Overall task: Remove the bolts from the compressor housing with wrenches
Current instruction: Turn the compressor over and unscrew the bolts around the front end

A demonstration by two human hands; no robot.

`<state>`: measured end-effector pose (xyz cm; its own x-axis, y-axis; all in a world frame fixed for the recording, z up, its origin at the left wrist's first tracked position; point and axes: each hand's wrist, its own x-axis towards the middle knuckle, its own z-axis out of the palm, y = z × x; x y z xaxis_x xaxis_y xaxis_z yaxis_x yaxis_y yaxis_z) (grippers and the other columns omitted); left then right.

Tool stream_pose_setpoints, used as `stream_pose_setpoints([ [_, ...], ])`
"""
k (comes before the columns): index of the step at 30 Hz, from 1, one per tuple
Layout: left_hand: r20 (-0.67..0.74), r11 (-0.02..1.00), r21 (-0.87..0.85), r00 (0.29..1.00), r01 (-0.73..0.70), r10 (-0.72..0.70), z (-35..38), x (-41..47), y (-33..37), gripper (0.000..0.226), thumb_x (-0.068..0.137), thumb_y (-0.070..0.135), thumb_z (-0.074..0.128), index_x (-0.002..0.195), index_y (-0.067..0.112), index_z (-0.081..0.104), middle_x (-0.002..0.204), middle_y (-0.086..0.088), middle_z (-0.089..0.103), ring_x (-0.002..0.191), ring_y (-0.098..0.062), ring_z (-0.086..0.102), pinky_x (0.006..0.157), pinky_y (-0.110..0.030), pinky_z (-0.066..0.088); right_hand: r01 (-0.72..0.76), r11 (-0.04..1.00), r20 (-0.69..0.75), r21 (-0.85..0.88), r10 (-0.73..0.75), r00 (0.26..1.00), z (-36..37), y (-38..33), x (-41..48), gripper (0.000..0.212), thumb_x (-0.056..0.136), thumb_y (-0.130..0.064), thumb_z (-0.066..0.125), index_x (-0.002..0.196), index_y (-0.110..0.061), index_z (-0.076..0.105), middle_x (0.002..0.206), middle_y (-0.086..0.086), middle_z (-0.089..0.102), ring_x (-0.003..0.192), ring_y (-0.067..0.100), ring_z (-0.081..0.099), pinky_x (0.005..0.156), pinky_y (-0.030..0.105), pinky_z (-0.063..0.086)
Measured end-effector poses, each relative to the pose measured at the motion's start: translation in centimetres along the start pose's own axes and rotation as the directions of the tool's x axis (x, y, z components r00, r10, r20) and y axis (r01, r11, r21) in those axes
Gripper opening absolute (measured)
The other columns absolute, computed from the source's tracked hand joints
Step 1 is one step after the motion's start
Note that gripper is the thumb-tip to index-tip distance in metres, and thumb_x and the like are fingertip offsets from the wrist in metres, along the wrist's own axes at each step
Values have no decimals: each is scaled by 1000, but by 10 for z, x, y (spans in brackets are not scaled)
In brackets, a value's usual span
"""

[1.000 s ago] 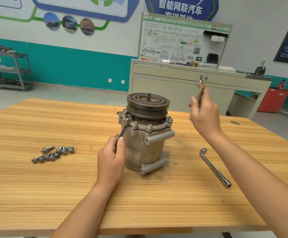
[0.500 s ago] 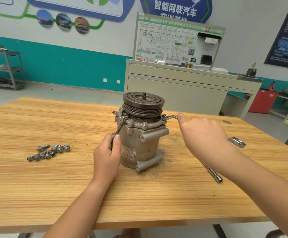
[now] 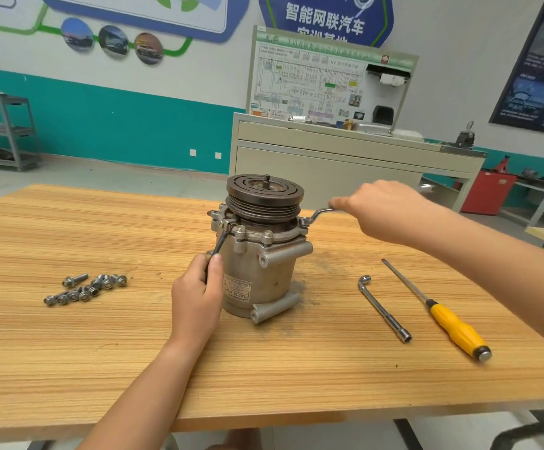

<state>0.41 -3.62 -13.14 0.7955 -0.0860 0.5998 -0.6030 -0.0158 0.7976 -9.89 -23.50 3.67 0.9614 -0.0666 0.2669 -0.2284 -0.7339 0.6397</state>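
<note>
A grey metal compressor stands upright mid-table, its dark pulley on top. My left hand grips the lower end of a dark wrench whose head sits on a bolt at the housing's left flange. My right hand holds a silver ring wrench seated on a bolt at the right flange. Two bolts show along the flange's front edge. Several removed bolts lie in a loose pile to the left.
An L-shaped socket wrench and a yellow-handled screwdriver lie on the wooden table right of the compressor. A beige cabinet with a wiring board stands behind the table; a grey shelf rack is far left.
My right hand came down from the air with the silver wrench and set it on the right flange bolt. The left hand kept its grip on the dark wrench.
</note>
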Motion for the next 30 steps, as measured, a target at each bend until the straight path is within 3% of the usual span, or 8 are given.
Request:
stream_pose_setpoints([
  [2, 1, 1000, 15, 1000, -10, 10, 1, 0, -1, 39, 97, 14, 47, 60, 21, 37, 49, 6, 37, 47, -7, 38, 45, -25, 25, 8, 998, -56, 68, -4, 998, 20, 2, 17, 47, 86, 7, 39, 126, -14, 51, 78, 2, 60, 63, 20, 53, 43, 28, 39],
  [4, -2, 999, 38, 1000, -24, 24, 1, 0, -3, 39, 97, 14, 47, 61, 24, 37, 48, 6, 38, 46, -8, 39, 46, -28, 26, 61, 975, -198, 213, -18, 980, 39, -5, 26, 37, 82, 13, 46, 115, -1, 59, 97, 15, 68, 83, 29, 65, 63, 39, 55],
  [7, -10, 997, 65, 999, -42, 42, 0, 0, -4, 39, 97, 12, 47, 62, 26, 38, 47, 8, 37, 45, -5, 40, 47, -26, 27, 143, 906, -482, 399, 75, 873, 58, -28, 38, 29, 66, 19, 63, 91, 6, 68, 83, 18, 71, 72, 32, 69, 56, 38, 56],
  [11, -19, 995, 87, 999, -49, 50, 0, 0, -4, 37, 97, 11, 47, 63, 24, 40, 49, 8, 37, 46, -2, 40, 47, -24, 28, 167, 832, -482, 530, 133, 866, 57, -45, 46, 30, 65, 17, 55, 89, 4, 68, 78, 17, 70, 63, 31, 67, 48, 32, 50],
  [14, -23, 994, 88, 998, -58, 60, 0, 0, -4, 35, 97, 10, 47, 64, 20, 42, 50, 7, 38, 49, -3, 42, 48, -25, 28, -24, 751, -376, 660, 358, 855, 56, -33, 37, 28, 92, -3, 48, 119, 1, 57, 87, 19, 67, 76, 32, 64, 61, 38, 47],
  [17, -19, 994, 86, 998, -59, 61, -1, 0, -4, 33, 97, 10, 48, 65, 15, 44, 50, 6, 38, 50, -4, 43, 49, -28, 27, -102, 638, -296, 763, 486, 822, 45, -31, 9, 37, 99, -16, 38, 133, -2, 41, 68, 9, 54, 60, 27, 52, 54, 38, 40],
  [22, -33, 992, 92, 995, -91, 95, -3, 1, -1, 34, 94, 20, 48, 61, 27, 40, 46, 11, 35, 47, -2, 43, 47, -20, 28, -205, 873, -136, 442, 292, 947, 24, -44, -36, 36, 97, -18, 38, 132, -19, 33, 56, -5, 35, 56, 25, 44, 48, 30, 30],
  [30, -48, 991, 78, 992, -113, 117, -4, 0, -2, 32, 94, 15, 51, 63, 23, 46, 47, 10, 37, 47, -4, 41, 45, -20, 27, -191, 973, 13, 127, 191, 982, -16, -48, -44, 43, 84, 2, 38, 123, -14, 44, 56, -4, 29, 45, 13, 26, 38, 26, 19],
])
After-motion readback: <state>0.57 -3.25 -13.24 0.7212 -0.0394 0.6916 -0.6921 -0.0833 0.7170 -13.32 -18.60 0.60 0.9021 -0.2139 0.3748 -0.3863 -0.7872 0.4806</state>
